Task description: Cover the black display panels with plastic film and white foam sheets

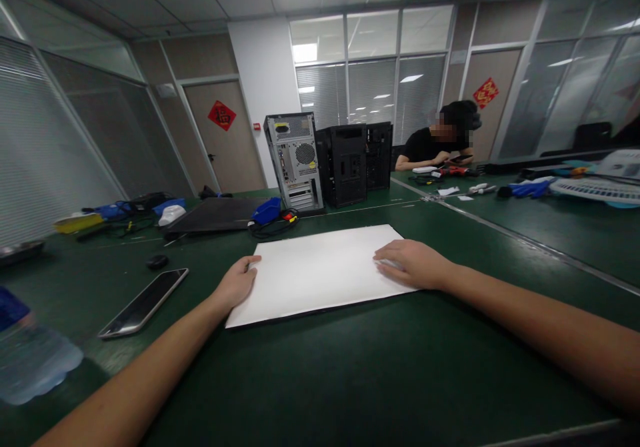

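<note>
A flat white rectangular panel (320, 273) with a dark lower edge lies at a slant in front of me, on or just above the green tabletop. My left hand (239, 282) grips its left edge, thumb on the white face and the other fingers partly hidden beneath. On the panel's right part rests my right hand (413, 263), palm down, with its fingers stretched out over the surface. Whether any part of that hand reaches under the edge is hidden.
A phone (145, 303), a black mouse (157, 261) and a water bottle (30, 353) are on the left. Computer cases (295, 160) stand behind the panel, near a blue-handled cable (267, 212). A person (433, 147) sits at the far right behind tools and blue gloves (527, 188).
</note>
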